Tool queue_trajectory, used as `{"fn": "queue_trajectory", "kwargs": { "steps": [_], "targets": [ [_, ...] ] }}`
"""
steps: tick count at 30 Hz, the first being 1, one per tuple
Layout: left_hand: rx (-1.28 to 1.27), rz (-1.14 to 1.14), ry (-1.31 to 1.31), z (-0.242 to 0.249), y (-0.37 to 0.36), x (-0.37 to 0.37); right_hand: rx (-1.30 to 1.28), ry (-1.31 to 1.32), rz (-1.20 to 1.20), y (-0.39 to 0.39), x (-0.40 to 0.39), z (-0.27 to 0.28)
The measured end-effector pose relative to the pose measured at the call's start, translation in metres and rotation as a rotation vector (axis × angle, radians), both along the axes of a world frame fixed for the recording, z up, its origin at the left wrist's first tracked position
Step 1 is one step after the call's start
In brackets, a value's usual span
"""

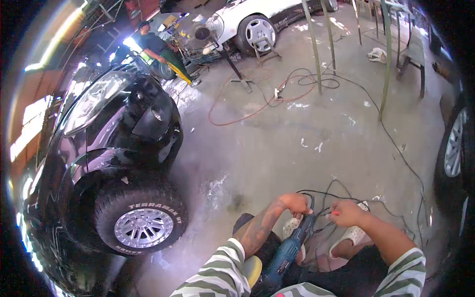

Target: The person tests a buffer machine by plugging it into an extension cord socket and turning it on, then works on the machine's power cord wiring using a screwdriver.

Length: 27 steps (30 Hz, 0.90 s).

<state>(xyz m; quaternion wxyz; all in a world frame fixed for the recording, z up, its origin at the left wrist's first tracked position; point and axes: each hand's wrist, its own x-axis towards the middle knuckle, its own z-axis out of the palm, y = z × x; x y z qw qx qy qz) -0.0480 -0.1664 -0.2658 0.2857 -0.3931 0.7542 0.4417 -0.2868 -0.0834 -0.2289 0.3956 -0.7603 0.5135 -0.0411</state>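
A blue and black power polisher (287,255) lies across my lap, its yellow pad (253,270) at the lower left. My left hand (297,204) is closed at the tool's rear end, where the black power cord (310,197) comes out. Just to the right, my right hand (346,213) is closed on a small red thing (336,213); most of it is hidden in the fingers, so its kind cannot be told. Both hands are close together, above my white perforated clogs (346,238).
A black car's front wheel (143,222) stands close on the left. Black cord loops lie on the floor (277,148), with a red hose (232,122) farther off. Ahead are a standing fan (202,33), a white car (232,20), metal posts (314,49) and another person (158,49). Another wheel (454,143) is on the right.
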Motion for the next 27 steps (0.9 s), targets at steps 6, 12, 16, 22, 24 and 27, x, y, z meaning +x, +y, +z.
{"fn": "queue_trajectory", "kwargs": {
  "steps": [6, 12, 16, 22, 24, 27],
  "targets": [
    [-0.037, -0.039, -0.002, -0.001, 0.006, -0.007, -0.222, -0.004, 0.094, 0.008, 0.003, -0.032],
    [-0.028, -0.057, -0.043, -0.003, 0.003, -0.006, 0.178, 0.037, 0.051, -0.005, -0.005, -0.066],
    [0.006, -0.002, 0.024, 0.005, 0.002, -0.006, -0.288, 0.042, 0.204, -0.008, -0.004, -0.024],
    [0.02, -0.009, -0.04, -0.026, 0.007, -0.012, -0.002, 0.174, 0.137, 0.008, 0.005, -0.081],
    [0.044, 0.016, -0.057, -0.024, 0.003, -0.009, 0.241, 0.147, 0.116, -0.001, 0.005, -0.09],
    [0.048, 0.038, -0.044, 0.002, 0.003, -0.005, 0.182, 0.141, 0.103, -0.004, 0.004, -0.032]
  ]
}}
